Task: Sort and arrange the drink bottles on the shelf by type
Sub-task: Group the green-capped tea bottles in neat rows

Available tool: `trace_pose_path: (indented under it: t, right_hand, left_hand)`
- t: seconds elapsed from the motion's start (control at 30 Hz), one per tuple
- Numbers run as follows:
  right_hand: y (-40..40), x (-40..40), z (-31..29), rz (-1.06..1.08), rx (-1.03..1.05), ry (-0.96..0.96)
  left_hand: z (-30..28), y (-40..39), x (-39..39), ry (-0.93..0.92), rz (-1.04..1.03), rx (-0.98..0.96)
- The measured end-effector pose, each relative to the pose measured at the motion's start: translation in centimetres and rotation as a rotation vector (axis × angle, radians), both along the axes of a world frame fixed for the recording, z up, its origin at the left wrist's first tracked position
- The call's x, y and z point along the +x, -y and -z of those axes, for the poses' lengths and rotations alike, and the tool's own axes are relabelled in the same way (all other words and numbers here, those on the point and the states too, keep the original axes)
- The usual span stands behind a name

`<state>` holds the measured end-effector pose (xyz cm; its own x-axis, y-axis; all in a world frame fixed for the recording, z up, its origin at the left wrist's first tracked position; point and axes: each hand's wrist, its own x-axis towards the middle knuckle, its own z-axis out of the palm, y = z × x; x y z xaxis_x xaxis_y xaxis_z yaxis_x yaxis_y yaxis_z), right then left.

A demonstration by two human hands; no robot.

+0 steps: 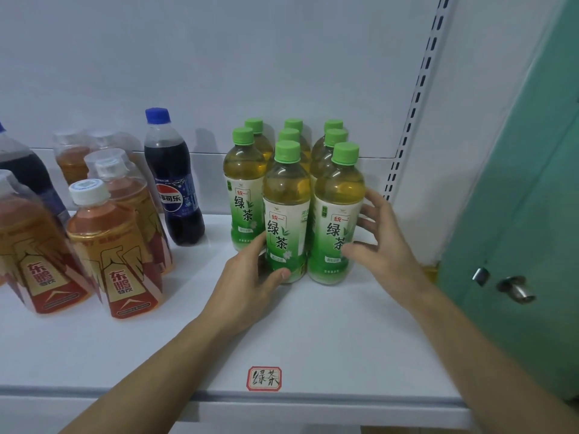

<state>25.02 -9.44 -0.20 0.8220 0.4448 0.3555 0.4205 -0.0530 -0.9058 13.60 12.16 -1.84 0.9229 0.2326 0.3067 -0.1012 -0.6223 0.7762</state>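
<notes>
Green tea bottles [286, 211] stand grouped between the gripping left hand [250, 277] and open right hand [379, 236]; cola bottle [174, 180] leftward looks unsorted.

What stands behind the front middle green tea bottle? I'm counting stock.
Behind the front middle green tea bottle, two more green caps show in line. Their bodies are mostly hidden, so whether anything else stands there cannot be seen.

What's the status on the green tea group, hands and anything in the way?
Left hand grips front-middle green tea bottle. Right hand open, touching front-right green tea bottle. Cola bottle stands apart to the left, not blocking.
</notes>
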Motion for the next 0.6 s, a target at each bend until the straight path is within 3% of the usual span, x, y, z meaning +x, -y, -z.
trace_pose_path:
  t: [0.13, 0.6]
  right_hand:
    - [-0.2, 0.8, 1.6, -0.122, -0.235, -0.093]
    - [-0.4, 0.4, 1.5, -0.020, -0.262, -0.026]
  left_hand:
    - [0.0, 0.1, -0.2, -0.026, -0.001, 0.053]
    - [-0.1, 0.5, -0.1, -0.047, -0.015, 0.204]
